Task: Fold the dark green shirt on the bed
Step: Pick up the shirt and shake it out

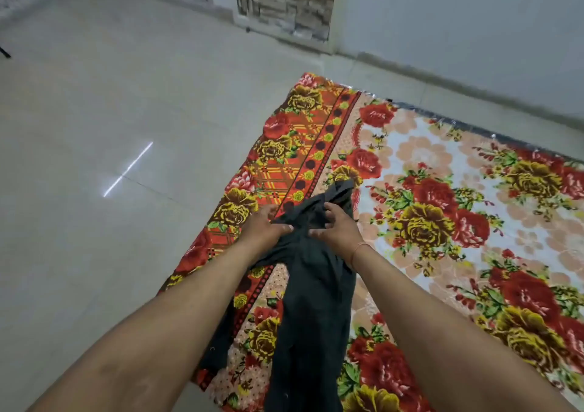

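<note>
The dark green shirt (311, 301) lies crumpled in a long strip on the floral bed cover (442, 215), running from the near edge toward the middle. My left hand (267, 226) grips the shirt's upper left part, thumb pressed on the cloth. My right hand (336, 226) rests on the shirt's upper right part with fingers curled into a fold. A loose end of the shirt (343, 190) sticks out beyond both hands.
The bed sits low on a pale tiled floor (110, 158), which stretches to the left. A white wall (474, 32) runs behind the bed, with a doorway (287, 3) at the back. The bed's left border hangs near my left arm.
</note>
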